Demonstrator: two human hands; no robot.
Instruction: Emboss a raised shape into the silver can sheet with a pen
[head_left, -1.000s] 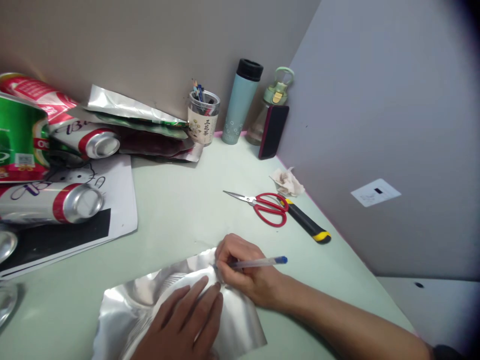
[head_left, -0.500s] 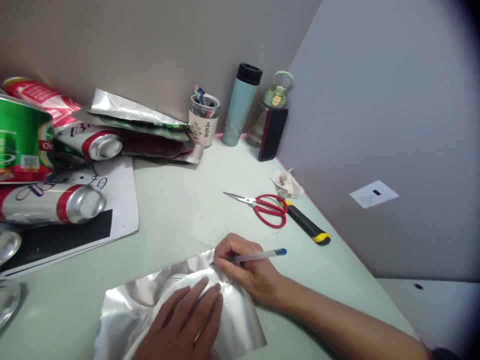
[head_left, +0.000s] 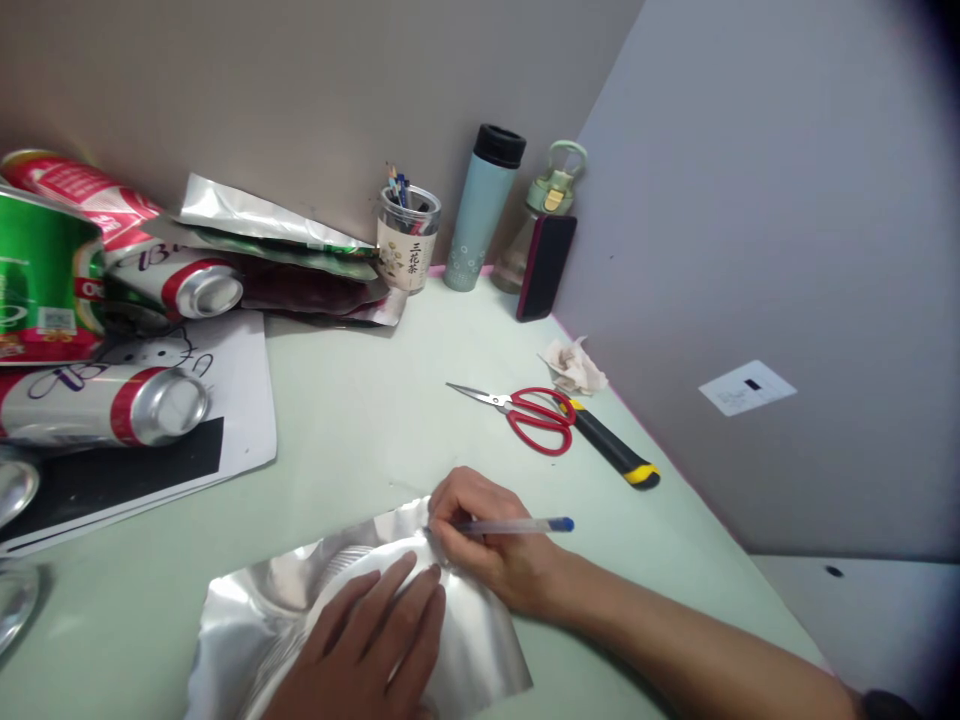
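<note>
A shiny silver metal sheet lies on the pale green desk close to me. A white round template rests on it. My left hand lies flat on that template and presses it down. My right hand grips a clear pen with a blue cap, its tip touching the sheet at the template's upper right edge.
Red scissors and a black-yellow utility knife lie to the right, beside crumpled tissue. Drink cans, cut foil sheets, a pen cup, a thermos and a bottle line the back and left.
The pen's blue end swung slightly up, then back down as my right hand shifted along the template's edge. My left hand stayed put.
</note>
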